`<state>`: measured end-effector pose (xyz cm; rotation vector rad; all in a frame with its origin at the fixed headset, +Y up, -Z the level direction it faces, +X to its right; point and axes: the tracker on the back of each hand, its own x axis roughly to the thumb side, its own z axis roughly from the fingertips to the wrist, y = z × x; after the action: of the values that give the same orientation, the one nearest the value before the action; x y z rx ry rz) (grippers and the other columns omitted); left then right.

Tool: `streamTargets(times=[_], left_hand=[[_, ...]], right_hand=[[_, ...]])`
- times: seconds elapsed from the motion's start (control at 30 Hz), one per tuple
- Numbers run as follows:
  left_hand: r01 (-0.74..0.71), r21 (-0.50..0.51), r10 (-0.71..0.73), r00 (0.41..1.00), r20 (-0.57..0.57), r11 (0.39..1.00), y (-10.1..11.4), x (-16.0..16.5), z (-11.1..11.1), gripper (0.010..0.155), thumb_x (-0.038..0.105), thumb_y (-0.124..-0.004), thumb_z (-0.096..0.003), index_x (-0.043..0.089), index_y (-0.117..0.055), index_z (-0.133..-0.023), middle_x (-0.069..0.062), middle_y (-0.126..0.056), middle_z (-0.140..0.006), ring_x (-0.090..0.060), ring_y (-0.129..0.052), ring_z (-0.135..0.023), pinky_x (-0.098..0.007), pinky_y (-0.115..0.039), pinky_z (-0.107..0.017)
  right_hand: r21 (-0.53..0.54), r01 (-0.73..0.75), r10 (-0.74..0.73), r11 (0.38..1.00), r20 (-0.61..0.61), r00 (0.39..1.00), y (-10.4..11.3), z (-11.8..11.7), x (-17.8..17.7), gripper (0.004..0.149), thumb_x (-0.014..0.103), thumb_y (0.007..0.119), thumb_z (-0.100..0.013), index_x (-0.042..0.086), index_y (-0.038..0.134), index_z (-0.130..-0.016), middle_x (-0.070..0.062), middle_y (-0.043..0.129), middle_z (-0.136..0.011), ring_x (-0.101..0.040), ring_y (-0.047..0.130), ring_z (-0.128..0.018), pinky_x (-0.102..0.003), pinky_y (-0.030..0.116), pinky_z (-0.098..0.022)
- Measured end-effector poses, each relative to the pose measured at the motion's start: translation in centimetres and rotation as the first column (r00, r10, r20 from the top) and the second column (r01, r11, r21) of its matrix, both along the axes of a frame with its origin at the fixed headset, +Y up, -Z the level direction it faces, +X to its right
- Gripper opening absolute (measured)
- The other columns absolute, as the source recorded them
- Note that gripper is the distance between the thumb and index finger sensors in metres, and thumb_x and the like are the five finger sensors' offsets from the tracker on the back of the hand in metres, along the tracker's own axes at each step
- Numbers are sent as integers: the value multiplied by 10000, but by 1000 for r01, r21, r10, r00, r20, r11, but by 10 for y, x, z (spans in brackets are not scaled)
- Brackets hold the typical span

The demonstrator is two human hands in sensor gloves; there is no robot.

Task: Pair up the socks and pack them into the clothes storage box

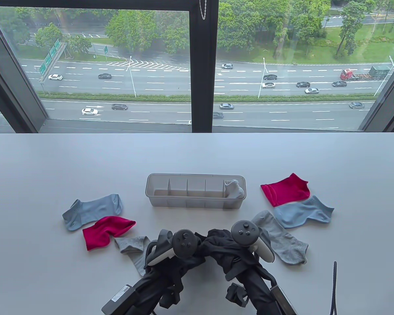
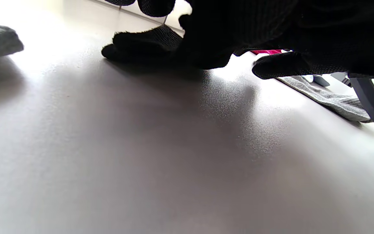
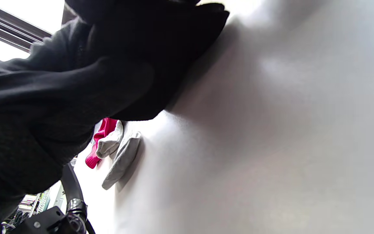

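Observation:
A clear storage box with dividers stands mid-table, and a rolled grey pair sits in its rightmost compartment. In front of it, black socks are bunched between my hands. My left hand and right hand both grip this black fabric low over the table. In the left wrist view a black sock end lies on the table under my gloved fingers. In the right wrist view the black sock fills the top left beside my hand. The trackers hide my fingertips from above.
Left of the hands lie a light blue sock, a red sock and a grey sock. On the right lie a red sock, a light blue sock and a grey sock. A cable stands bottom right.

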<state>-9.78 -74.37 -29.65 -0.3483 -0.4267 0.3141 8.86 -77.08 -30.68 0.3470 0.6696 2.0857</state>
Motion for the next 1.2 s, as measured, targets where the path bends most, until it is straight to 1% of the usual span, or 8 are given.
streamTargets(times=[0.1,0.2,0.5,0.6,0.8,0.9,1.03,1.2], left_hand=[[-50,68,48,999,17,996,4,2,1,528,357,-758,-541,69,-634,-966,-270,-589,-1120,-556,-575,-1024,-709,-486,-742],[-26,50,25,999,27,998,4,1,0,514,345,-699,-564,45,-640,-977,-265,-607,-1115,-546,-582,-1024,-703,-488,-745],[16,-37,-14,999,40,999,-1,-1,-3,522,420,-748,-516,58,-643,-876,-257,-600,-1101,-549,-585,-1019,-709,-503,-735],[20,-35,-18,999,43,999,1,-2,-2,469,402,-766,-516,56,-705,-827,-231,-725,-1036,-519,-707,-967,-694,-569,-714],[12,22,-12,1000,9,1000,2,-2,-1,685,422,-751,-522,67,-476,-1039,-258,-562,-1116,-535,-614,-1010,-697,-537,-724],[-40,72,38,999,21,997,7,-1,1,565,374,-759,-538,113,-578,-1006,-223,-648,-1090,-513,-682,-983,-683,-581,-708],[-30,52,28,999,26,998,7,-3,0,515,356,-680,-569,51,-628,-981,-220,-702,-1059,-515,-709,-963,-683,-582,-706],[-6,7,5,999,41,1000,3,-3,-1,563,433,-656,-542,61,-560,-954,-217,-619,-1081,-514,-652,-989,-690,-552,-717]], right_hand=[[-6,27,-27,1000,42,999,-2,1,3,469,429,506,-659,91,710,-912,-256,300,-1162,-510,75,-1019,-700,136,-683],[5,28,-28,1000,-2,1000,-2,1,2,685,524,565,-602,136,368,-1132,-281,192,-1169,-512,24,-1007,-698,119,-683],[-18,32,-32,999,-5,999,-3,2,-2,473,458,535,-643,106,711,-905,-256,399,-1149,-502,167,-1044,-697,186,-701],[-7,28,-28,1000,-55,998,-3,2,-1,619,483,599,-617,208,403,-1135,-269,263,-1181,-511,112,-1038,-702,157,-697],[24,-24,26,999,-58,998,2,1,-3,475,433,566,-637,110,634,-978,-251,361,-1158,-501,151,-1043,-695,187,-705],[-6,18,-18,1000,-18,1000,-2,2,1,484,429,510,-649,88,663,-957,-272,371,-1150,-514,155,-1036,-701,189,-697],[32,-12,14,999,-56,998,0,3,0,661,503,607,-601,153,400,-1122,-279,249,-1176,-520,98,-1031,-706,158,-696],[57,-28,31,998,-40,999,4,3,-4,496,425,551,-628,103,591,-1004,-231,360,-1163,-488,152,-1053,-692,185,-713]])
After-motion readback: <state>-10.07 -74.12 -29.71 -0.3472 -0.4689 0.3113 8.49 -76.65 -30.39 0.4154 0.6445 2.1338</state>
